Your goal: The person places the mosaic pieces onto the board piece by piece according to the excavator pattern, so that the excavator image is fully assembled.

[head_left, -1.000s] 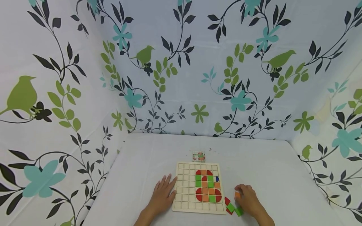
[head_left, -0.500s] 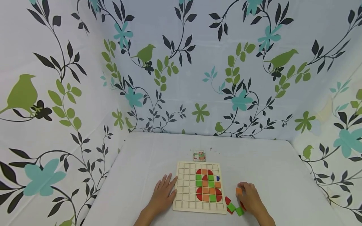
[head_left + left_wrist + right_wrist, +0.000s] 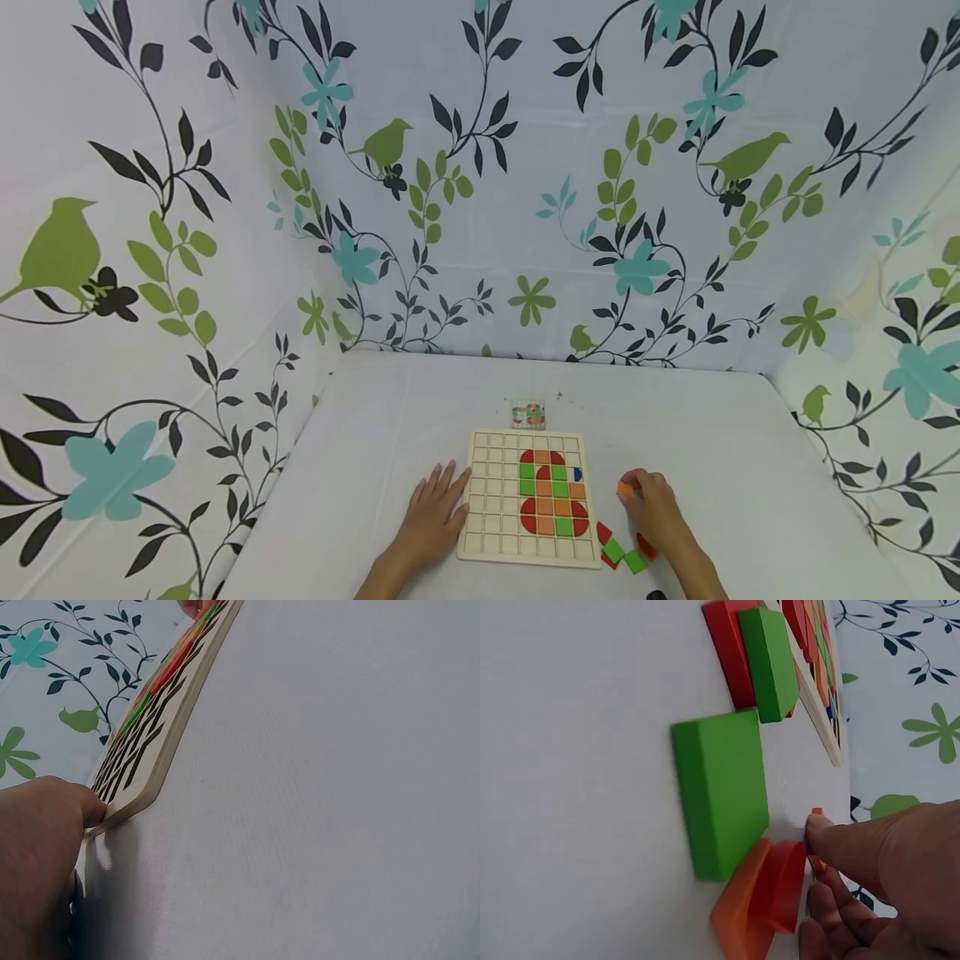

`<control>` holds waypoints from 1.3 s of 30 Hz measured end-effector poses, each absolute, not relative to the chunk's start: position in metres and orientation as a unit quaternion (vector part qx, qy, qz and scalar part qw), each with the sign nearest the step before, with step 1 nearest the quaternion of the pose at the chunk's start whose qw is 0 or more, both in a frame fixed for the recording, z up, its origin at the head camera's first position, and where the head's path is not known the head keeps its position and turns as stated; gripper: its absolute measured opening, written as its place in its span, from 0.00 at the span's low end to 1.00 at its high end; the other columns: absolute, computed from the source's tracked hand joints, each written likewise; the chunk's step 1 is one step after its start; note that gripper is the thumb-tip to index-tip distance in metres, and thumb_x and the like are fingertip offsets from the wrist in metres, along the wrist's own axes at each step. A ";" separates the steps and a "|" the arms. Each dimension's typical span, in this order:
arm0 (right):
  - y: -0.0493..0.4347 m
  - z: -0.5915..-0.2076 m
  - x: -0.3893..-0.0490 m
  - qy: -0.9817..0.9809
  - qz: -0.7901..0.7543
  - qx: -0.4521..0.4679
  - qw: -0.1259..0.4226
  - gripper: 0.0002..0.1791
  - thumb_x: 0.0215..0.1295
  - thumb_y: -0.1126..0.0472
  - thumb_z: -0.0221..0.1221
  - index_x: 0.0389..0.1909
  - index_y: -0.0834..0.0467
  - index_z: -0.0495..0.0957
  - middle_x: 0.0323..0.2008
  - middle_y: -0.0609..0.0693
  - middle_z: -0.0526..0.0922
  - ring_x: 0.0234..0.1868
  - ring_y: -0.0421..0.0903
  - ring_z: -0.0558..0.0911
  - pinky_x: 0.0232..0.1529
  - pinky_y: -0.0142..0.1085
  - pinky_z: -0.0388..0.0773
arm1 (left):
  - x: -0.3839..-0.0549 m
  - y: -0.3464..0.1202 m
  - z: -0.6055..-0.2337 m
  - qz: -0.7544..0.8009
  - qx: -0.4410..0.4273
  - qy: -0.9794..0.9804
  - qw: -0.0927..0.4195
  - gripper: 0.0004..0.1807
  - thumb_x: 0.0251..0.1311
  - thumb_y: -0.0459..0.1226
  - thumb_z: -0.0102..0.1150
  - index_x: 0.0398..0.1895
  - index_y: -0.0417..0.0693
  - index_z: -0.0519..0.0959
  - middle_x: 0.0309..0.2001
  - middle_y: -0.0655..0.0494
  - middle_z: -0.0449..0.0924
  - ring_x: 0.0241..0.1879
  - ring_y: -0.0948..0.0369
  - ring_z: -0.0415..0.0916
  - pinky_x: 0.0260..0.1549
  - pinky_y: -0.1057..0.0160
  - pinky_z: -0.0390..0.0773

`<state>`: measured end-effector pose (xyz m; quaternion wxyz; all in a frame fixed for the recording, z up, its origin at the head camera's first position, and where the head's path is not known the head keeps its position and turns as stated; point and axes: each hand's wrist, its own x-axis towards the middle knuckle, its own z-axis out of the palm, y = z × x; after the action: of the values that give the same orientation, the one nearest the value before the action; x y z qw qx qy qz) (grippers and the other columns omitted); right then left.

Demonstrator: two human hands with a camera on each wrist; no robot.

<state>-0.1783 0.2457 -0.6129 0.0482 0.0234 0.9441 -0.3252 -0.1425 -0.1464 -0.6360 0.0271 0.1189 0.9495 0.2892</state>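
A wooden grid board [image 3: 491, 521] lies on the white table, its right half partly filled with red, orange and green pieces and one blue one. My left hand [image 3: 431, 521] rests against the board's left edge, fingers straight, thumb touching the rim in the left wrist view. To the right of the board, my right hand [image 3: 656, 510] pinches an orange block [image 3: 624, 490] between thumb and fingers. Below that hand lie a green block [image 3: 724, 795], a red piece [image 3: 778, 885] leaning on another orange block [image 3: 739, 907], and a green block [image 3: 769, 664] beside red pieces.
A small pattern card [image 3: 528, 414] with a coloured design lies just beyond the board's far edge. A small dark object [image 3: 656, 595] shows at the bottom edge of the head view. Patterned cloth [image 3: 480, 208] with birds and leaves hangs round the table.
My right hand has lifted the orange block away from the loose pieces, moving forward and slightly left toward the board. The red piece below it has come into sight. My left hand stays put.
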 end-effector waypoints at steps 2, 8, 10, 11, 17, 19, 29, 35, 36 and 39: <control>0.243 -0.614 -0.183 0.943 -0.330 0.015 0.038 0.13 0.72 0.68 0.62 0.55 0.65 0.78 0.51 0.61 0.78 0.52 0.55 0.79 0.59 0.57 0.81 | -0.142 -0.147 -0.635 0.291 0.118 0.949 0.028 0.31 0.80 0.47 0.50 0.82 0.54 0.64 0.84 0.43 0.53 0.84 0.39 0.46 0.78 0.30 0.46; 0.234 -0.616 -0.196 0.937 -0.348 -0.003 0.022 0.13 0.74 0.66 0.61 0.56 0.65 0.78 0.52 0.61 0.78 0.52 0.55 0.77 0.60 0.57 0.81 | -0.143 -0.148 -0.638 0.287 0.120 0.950 0.026 0.31 0.80 0.47 0.49 0.82 0.54 0.63 0.84 0.43 0.54 0.84 0.40 0.46 0.78 0.30 0.46; 0.232 -0.617 -0.202 0.936 -0.351 -0.009 0.017 0.13 0.74 0.66 0.61 0.56 0.66 0.78 0.51 0.61 0.78 0.52 0.55 0.78 0.60 0.56 0.81 | -0.144 -0.148 -0.638 0.289 0.121 0.949 0.025 0.31 0.80 0.47 0.49 0.82 0.54 0.63 0.84 0.43 0.54 0.84 0.39 0.46 0.78 0.30 0.46; 0.231 -0.616 -0.204 0.936 -0.352 -0.013 0.014 0.13 0.74 0.66 0.61 0.55 0.66 0.78 0.51 0.61 0.79 0.51 0.55 0.78 0.59 0.56 0.81 | -0.144 -0.148 -0.639 0.290 0.123 0.949 0.023 0.31 0.80 0.47 0.49 0.82 0.54 0.64 0.84 0.43 0.54 0.83 0.39 0.47 0.77 0.29 0.46; 0.222 -0.619 -0.217 0.939 -0.344 -0.018 -0.003 0.12 0.73 0.67 0.63 0.53 0.68 0.80 0.48 0.62 0.79 0.49 0.55 0.78 0.56 0.55 0.82 | -0.144 -0.147 -0.639 0.293 0.121 0.948 0.028 0.31 0.79 0.48 0.50 0.82 0.55 0.64 0.84 0.44 0.53 0.84 0.40 0.46 0.78 0.30 0.46; 0.216 -0.618 -0.219 0.940 -0.340 -0.019 -0.011 0.12 0.72 0.67 0.62 0.53 0.69 0.80 0.48 0.62 0.79 0.48 0.54 0.78 0.55 0.54 0.83 | -0.144 -0.147 -0.639 0.292 0.119 0.949 0.030 0.31 0.79 0.48 0.50 0.82 0.55 0.64 0.84 0.45 0.53 0.84 0.40 0.45 0.78 0.31 0.45; 0.164 -0.605 -0.214 0.930 -0.358 -0.084 0.003 0.09 0.76 0.65 0.62 0.52 0.63 0.81 0.47 0.58 0.78 0.48 0.53 0.80 0.52 0.52 0.83 | -0.142 -0.148 -0.639 0.290 0.114 0.950 0.034 0.31 0.79 0.48 0.49 0.83 0.55 0.63 0.84 0.45 0.53 0.84 0.41 0.45 0.78 0.31 0.45; 0.127 -0.602 -0.208 0.920 -0.359 -0.159 0.008 0.11 0.72 0.65 0.66 0.52 0.60 0.80 0.43 0.51 0.77 0.42 0.45 0.73 0.44 0.44 0.75 | -0.144 -0.148 -0.639 0.289 0.114 0.950 0.030 0.31 0.79 0.47 0.50 0.82 0.55 0.63 0.84 0.45 0.53 0.84 0.40 0.45 0.78 0.30 0.44; 0.122 -0.602 -0.207 0.918 -0.356 -0.172 0.008 0.11 0.72 0.65 0.66 0.51 0.60 0.79 0.43 0.51 0.77 0.41 0.45 0.72 0.44 0.44 0.74 | -0.144 -0.148 -0.640 0.288 0.114 0.950 0.030 0.31 0.79 0.47 0.50 0.83 0.55 0.63 0.84 0.45 0.53 0.84 0.40 0.45 0.78 0.30 0.45; 0.109 -0.603 -0.206 0.917 -0.340 -0.211 0.000 0.08 0.73 0.64 0.66 0.48 0.58 0.79 0.42 0.49 0.77 0.40 0.44 0.72 0.44 0.45 0.72 | -0.144 -0.148 -0.640 0.287 0.118 0.950 0.026 0.31 0.79 0.47 0.51 0.82 0.54 0.64 0.84 0.44 0.53 0.84 0.39 0.46 0.78 0.30 0.45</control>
<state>-0.2062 0.1093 -0.6033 0.0000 -0.2107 0.9165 -0.3399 -0.1443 -0.1483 -0.6401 0.0264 0.1179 0.9501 0.2875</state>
